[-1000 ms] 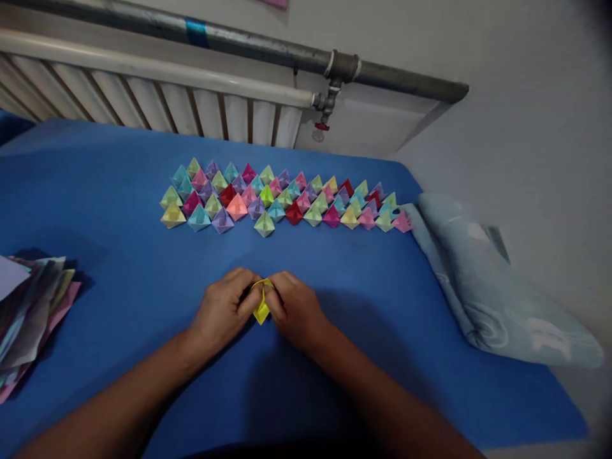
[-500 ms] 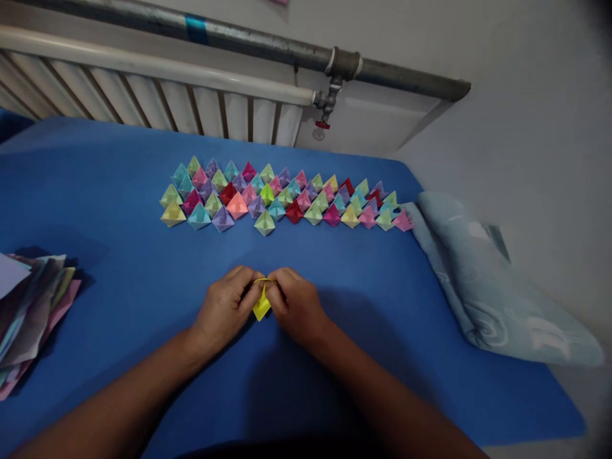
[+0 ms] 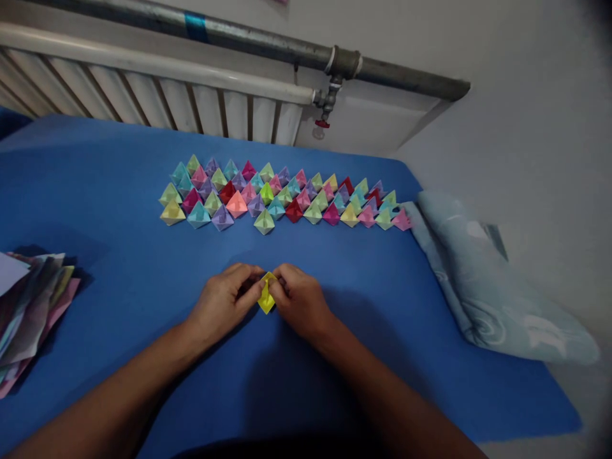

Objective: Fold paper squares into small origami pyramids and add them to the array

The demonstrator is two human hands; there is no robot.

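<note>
Between my two hands is a small folded yellow paper boat (image 3: pixel 267 301), its diamond outline facing me. My left hand (image 3: pixel 226 294) pinches its left side with thumb and fingers. On the other side my right hand (image 3: pixel 300 298) grips the paper, the thumb pressed against its middle. Fingertips cover parts of both edges. Beyond my hands, several rows of folded paper boats in many colours stand close together on the blue surface (image 3: pixel 134 274). A light green boat (image 3: pixel 264 222) sits nearest, in front of the rows.
A stack of coloured paper sheets (image 3: pixel 36 319) lies at the left edge. On the right rests a folded pale blue-green blanket (image 3: pixel 478 280). A white radiator (image 3: pixel 157 76), a metal pipe (image 3: pixel 268 44) and a red-handled valve (image 3: pixel 322 123) line the wall behind.
The yellow paper has shifted slightly right and opened out from a narrow folded point into a diamond. Both hands stay on it, with the fingers moved a little.
</note>
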